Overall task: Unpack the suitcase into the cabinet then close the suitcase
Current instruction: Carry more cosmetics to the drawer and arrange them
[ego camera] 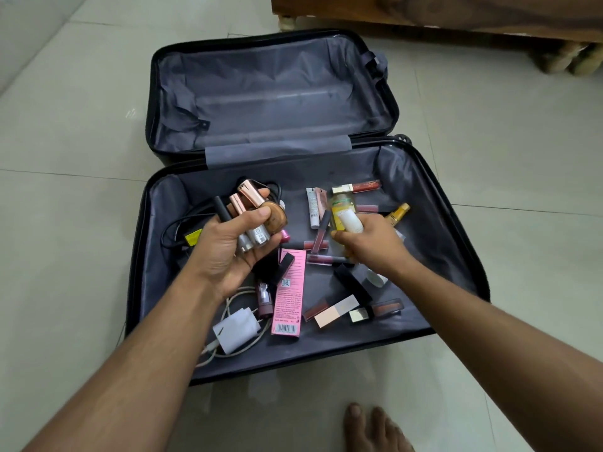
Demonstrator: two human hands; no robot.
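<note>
On the tiled floor point(489, 158), head view: black hard-shell suitcase point(148, 243) lies fully open, grey lining in both halves. Far half holds nothing loose, just lining and a strap. Near half carries the load.

Left hand point(228, 246) hovers palm-up over the near half's left side, fingers curled round a bundle of cosmetics: rose-gold-capped bottles point(249, 194), a slim black tube point(222, 208), a round amber-brown jar point(275, 218), silver-based bottles lower in the palm.

Right hand point(372, 243) sits over the middle-right, fingers wrapped round a yellow bottle point(339, 210) and a white bottle point(352, 223), held together, tops pointing far.

Loose in the near half:
- black cable point(173, 230) with yellow tag, far-left corner
- white charger point(236, 331) with white cable, near-left
- pink box point(288, 295) with barcode, lying flat, centre-near
- lip gloss tubes point(321, 259) scattered centre, partly under the right hand
- white tube point(314, 210) far-centre, just left of the yellow bottle
- gold-capped bottle point(399, 215), right of the right hand
- rose-gold and white rectangular case point(336, 310), near-centre

Wooden furniture point(456, 14) stands far-right, well apart from the case. Bare foot point(375, 429) on the floor at the near edge.
</note>
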